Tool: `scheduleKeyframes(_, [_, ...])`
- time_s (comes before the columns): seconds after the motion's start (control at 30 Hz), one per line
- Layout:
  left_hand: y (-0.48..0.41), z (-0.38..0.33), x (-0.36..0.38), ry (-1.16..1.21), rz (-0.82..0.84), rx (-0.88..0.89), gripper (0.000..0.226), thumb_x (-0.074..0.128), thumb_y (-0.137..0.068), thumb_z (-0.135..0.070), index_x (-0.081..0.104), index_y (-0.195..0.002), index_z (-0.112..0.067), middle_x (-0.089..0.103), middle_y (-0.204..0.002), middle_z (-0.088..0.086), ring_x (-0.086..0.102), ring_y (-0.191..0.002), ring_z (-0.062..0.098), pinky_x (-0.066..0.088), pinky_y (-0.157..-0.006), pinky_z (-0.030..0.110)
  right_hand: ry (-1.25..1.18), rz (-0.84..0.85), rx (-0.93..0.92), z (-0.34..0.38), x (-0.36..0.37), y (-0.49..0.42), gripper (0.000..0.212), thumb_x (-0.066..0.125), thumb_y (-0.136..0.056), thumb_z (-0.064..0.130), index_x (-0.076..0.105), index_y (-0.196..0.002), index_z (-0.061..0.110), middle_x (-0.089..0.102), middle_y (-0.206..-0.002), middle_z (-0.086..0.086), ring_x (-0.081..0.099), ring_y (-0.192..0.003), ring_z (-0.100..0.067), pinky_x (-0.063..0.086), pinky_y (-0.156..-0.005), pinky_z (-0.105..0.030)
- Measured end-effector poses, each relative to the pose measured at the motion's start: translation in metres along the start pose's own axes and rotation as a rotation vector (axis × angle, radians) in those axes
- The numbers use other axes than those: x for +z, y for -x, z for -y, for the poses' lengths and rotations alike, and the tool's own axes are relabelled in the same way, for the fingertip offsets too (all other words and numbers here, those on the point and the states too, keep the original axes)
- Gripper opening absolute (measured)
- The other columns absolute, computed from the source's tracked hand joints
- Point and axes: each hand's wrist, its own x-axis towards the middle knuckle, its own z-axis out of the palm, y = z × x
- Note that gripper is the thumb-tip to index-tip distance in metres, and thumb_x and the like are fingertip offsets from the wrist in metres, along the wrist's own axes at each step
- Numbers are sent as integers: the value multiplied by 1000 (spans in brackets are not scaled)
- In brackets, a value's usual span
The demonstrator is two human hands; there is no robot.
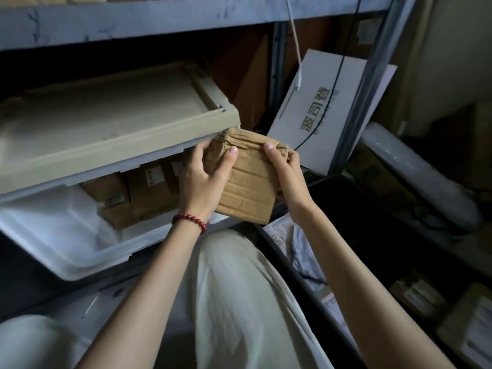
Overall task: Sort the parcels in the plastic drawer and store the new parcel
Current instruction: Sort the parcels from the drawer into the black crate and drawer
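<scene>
Left hand: my left hand (205,179), the one with the red bead bracelet (190,221), is curled round the left edge of the new parcel, thumb lying on its top face.
Right hand: my right hand (287,171) grips the opposite edge, thumb up by the crumpled, taped end. The hands are apart, with the box clamped between them.
New parcel: the new parcel (247,187) is a creased brown cardboard box, held in the air just right of the frame's centre. Its far end sits close under the corner of the beige top panel (119,129). It is not in the drawer yet.
Drawer: the plastic drawer (66,251) stands pulled out at the lower left of the frame, below that beige panel.
Parcels inside: several brown parcels (149,190) sit packed together toward the drawer's right side, just left of my left hand. The drawer's white floor shows on their left. The panel hides the back rows, so I cannot tell how neatly they are ordered.
Done, as I judge it: the drawer is open and the new box is in hand.
Left to do: lower the box in beside the others, shift them if it won't fit, then push the drawer shut.
Around: a white carton with printed characters (319,110) leans at the upper right, and a grey metal shelf (159,20) runs along the top.
</scene>
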Motion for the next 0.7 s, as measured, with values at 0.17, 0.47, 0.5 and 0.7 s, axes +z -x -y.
scheduleKeyframes(0.17, [8,-5,58,49,124,-88,42,63,-85,-51,37,-108,-29,57,-112,-6,56,-88,9,43,-64,24,62,-168,21,-17,-62,4,60,67,-79,58,40,-121,25,57,-118,7,59,-105,-6,50,-97,-41])
scheduleKeyframes(0.47, [19,-4,157,54,455,-228,29,55,-89,-53,60,-103,-28,59,-99,-12,55,-101,14,44,-77,24,-116,-413,315,-49,-161,15,49,39,-93,65,58,-118,28,63,-114,5,60,-105,-21,53,-76,-38])
scheduleKeyframes(0.5, [20,-4,167,44,475,-241,31,52,-89,-57,60,-102,-30,58,-97,-13,55,-102,15,45,-83,29,-129,-405,332,-52,-170,18,51,36,-94,64,60,-120,28,64,-116,4,60,-106,-20,53,-76,-37])
scheduleKeyframes(0.7, [33,-6,218,-8,568,-274,47,39,-90,-66,53,-110,-26,56,-105,-1,51,-98,19,43,-87,34,-291,-434,481,-68,-210,31,45,33,-97,59,63,-101,25,65,-99,-6,64,-85,-23,54,-69,-41])
